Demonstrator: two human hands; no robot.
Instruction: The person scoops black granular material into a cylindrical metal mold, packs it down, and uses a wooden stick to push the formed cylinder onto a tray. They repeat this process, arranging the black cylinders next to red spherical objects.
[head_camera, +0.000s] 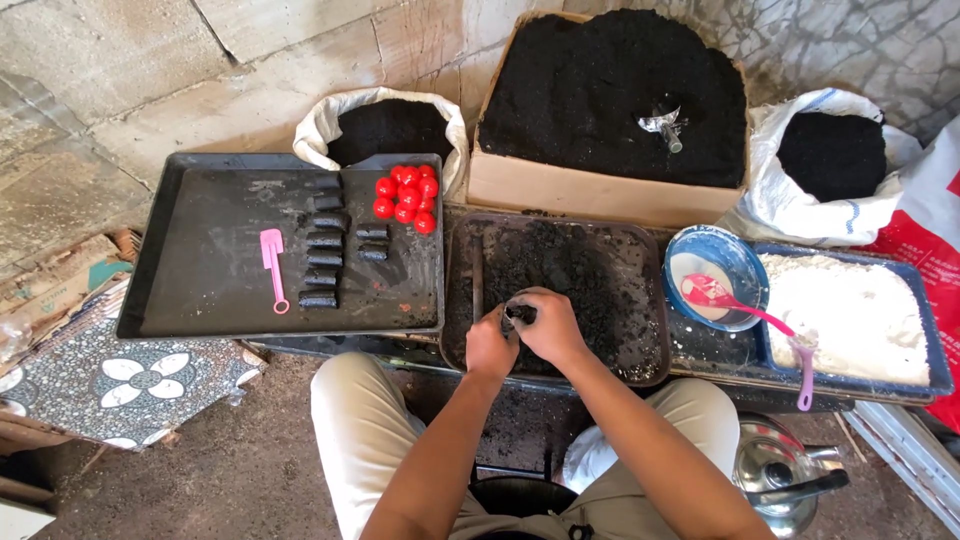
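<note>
From the head camera, both hands meet over a dark brown tray (640, 300) of black, crumbly mix. The left hand (490, 345) and the right hand (553, 327) close together around a small dark lump (520, 314) — fingers curled tight, pressing it between them just above the tray's near edge.

To the left sits a black tray (200, 290) holding a column of black pressed rolls (322, 240), a cluster of red balls (406, 198) and a pink scoop (273, 262). To the right, a blue bowl (735, 250) holds a pink spoon (760, 320), beside a blue tray of white powder (860, 315). Behind stand a cardboard box (590, 190) of black powder (a metal scoop (662, 124) stuck in it) and two white sacks (320, 125).
</note>
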